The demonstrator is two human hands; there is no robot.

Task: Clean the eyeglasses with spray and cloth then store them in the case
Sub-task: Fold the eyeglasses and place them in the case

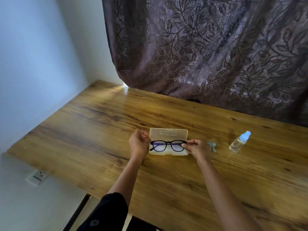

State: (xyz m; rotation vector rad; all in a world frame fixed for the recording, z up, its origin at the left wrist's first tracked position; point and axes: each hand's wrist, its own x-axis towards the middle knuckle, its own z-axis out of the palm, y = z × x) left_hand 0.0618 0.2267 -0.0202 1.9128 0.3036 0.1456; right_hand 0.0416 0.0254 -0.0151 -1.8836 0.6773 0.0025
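Nothing legible. The translucent cream plastic glasses case (168, 133) has a few faint embossed lines of print on its open lid. They are too small and blurred to read.

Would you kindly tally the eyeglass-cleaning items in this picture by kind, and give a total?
eyeglasses: 1
case: 1
spray bottle: 1
cloth: 1, partly hidden behind a hand
Total: 4

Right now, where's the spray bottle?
In the head view, the spray bottle sits on the table, to the right of the blue cloth beside the right hand.
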